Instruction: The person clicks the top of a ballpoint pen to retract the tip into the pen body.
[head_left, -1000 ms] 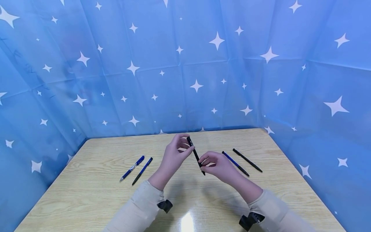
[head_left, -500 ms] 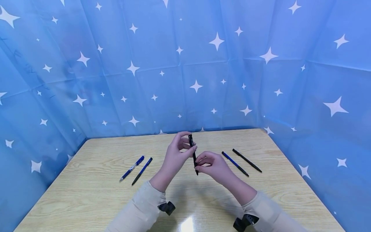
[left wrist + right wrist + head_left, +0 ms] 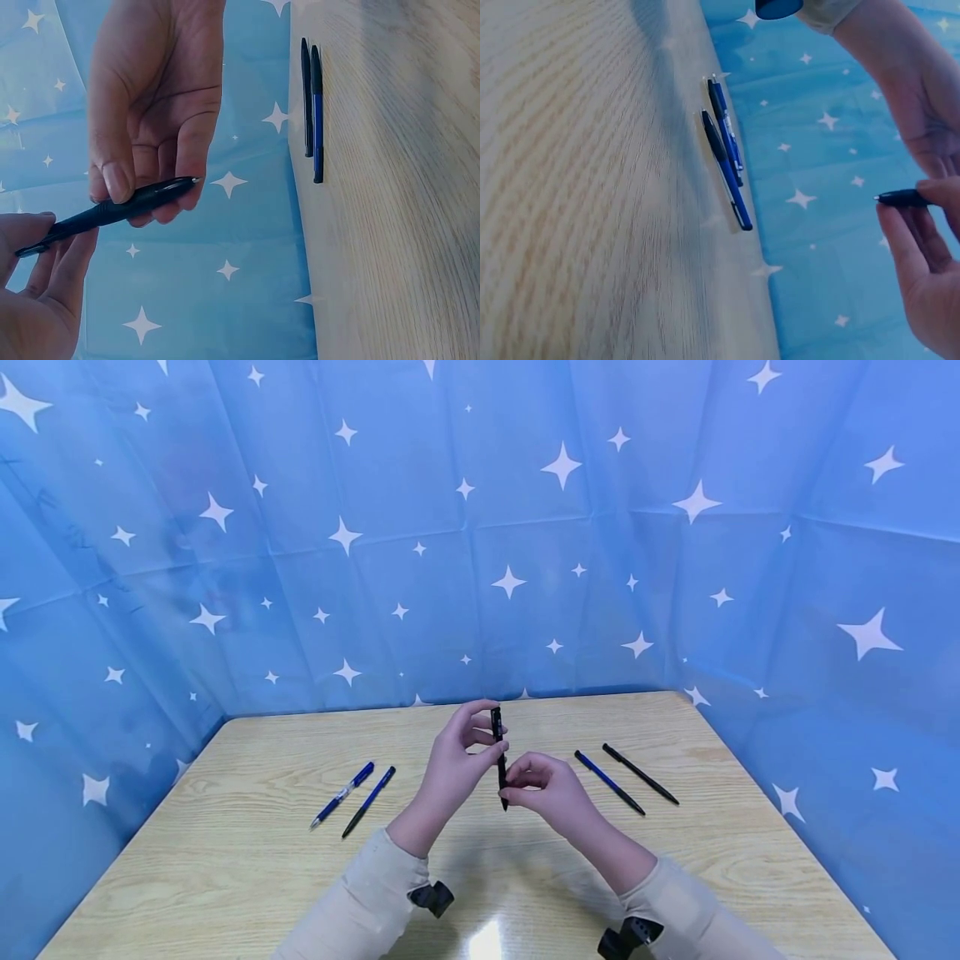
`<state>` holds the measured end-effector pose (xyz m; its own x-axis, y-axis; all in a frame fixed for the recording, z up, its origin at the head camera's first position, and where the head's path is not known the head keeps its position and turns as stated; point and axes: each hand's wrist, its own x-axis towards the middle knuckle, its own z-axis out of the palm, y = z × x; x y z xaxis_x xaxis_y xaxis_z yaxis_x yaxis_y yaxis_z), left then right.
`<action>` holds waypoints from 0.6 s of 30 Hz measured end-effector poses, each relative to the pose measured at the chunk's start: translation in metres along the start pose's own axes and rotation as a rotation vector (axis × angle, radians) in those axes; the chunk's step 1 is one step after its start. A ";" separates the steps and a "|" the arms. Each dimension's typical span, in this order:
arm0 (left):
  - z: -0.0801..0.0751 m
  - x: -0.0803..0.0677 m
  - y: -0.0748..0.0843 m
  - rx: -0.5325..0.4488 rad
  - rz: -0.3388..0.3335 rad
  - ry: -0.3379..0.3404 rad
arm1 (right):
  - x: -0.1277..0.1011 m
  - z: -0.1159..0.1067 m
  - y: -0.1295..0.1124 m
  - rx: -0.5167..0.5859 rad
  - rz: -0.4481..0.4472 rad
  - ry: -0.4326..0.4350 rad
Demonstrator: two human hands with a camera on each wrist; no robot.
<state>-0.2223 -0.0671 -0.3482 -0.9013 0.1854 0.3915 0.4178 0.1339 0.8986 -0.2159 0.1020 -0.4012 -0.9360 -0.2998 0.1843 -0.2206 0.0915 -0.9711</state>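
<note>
Both sets of my fingers pinch one black pen, nearly upright above the table: left hand on its upper half, right hand near the tip. Two blue pens lie well left, two more pens just right, with bare wood toward me.

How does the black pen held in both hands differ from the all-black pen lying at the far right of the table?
The held black pen is up off the table, nearly upright, pinched by the left hand and right hand. The far-right black pen lies flat and slanted, untouched, beside a blue pen. The held pen looks thicker. Both are dark and slim.
</note>
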 end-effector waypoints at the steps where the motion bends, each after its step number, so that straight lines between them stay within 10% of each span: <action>1: 0.000 0.001 -0.003 -0.005 -0.002 0.001 | 0.000 0.000 0.001 0.002 -0.001 0.000; 18: -0.004 0.000 -0.007 -0.061 -0.010 -0.012 | 0.003 -0.004 0.003 0.061 -0.010 -0.068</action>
<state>-0.2256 -0.0717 -0.3535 -0.9039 0.1964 0.3800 0.4004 0.0761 0.9132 -0.2201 0.1055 -0.4027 -0.9128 -0.3640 0.1855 -0.2108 0.0309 -0.9770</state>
